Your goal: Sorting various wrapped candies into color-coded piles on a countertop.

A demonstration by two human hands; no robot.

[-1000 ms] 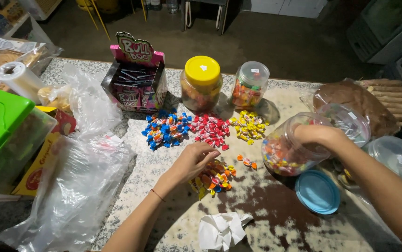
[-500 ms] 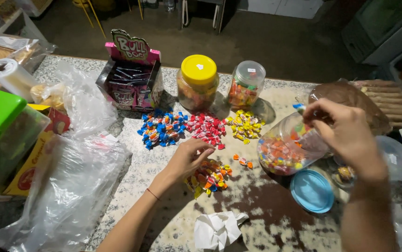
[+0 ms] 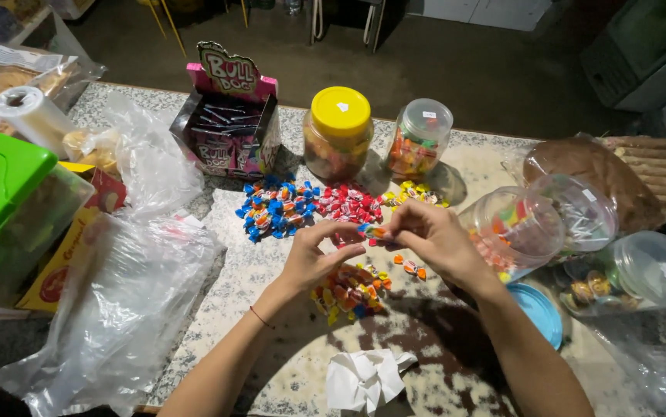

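Both hands, left hand [image 3: 314, 259] and right hand [image 3: 433, 239], pinched one wrapped candy [image 3: 374, 232]. Beyond them lay blue pile [image 3: 275, 207], red pile [image 3: 348, 205] and yellow pile [image 3: 414, 193]; an unsorted heap [image 3: 348, 289] remained beneath.

On the speckled stone counter [image 3: 271, 270] stand a yellow-lidded jar [image 3: 338, 133], a clear-lidded jar [image 3: 419, 138], a pink display box [image 3: 229, 123], a green-lidded container [image 3: 1, 201], clear plastic bags [image 3: 117, 309] and crumpled white paper [image 3: 364, 378].
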